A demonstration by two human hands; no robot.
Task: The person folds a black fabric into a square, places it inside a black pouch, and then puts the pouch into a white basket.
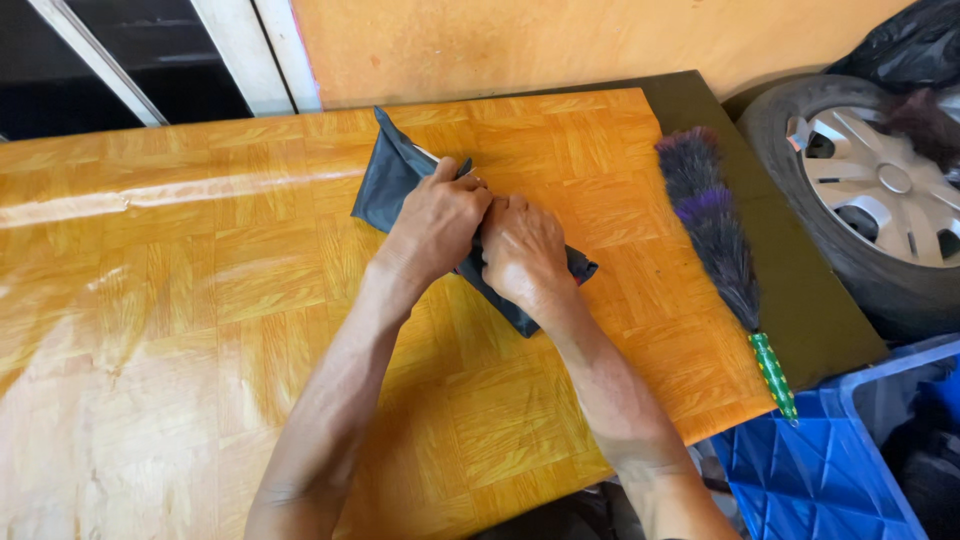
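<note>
The left hand (436,225) and right hand (522,250) are pressing side by side, both gripping a dark grey cloth (392,178) lying mid-table (150,300). It is looking already folded into a narrow bundle; the far end is still lying flat, unrolled.

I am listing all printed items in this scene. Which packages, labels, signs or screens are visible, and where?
No package, sign or screen is visible.
Possible label: a small white strip on the dark grey folded cloth, beside the left hand; too small to tell.
Duster handle: green patterned wrap, at the table's right edge.
</note>
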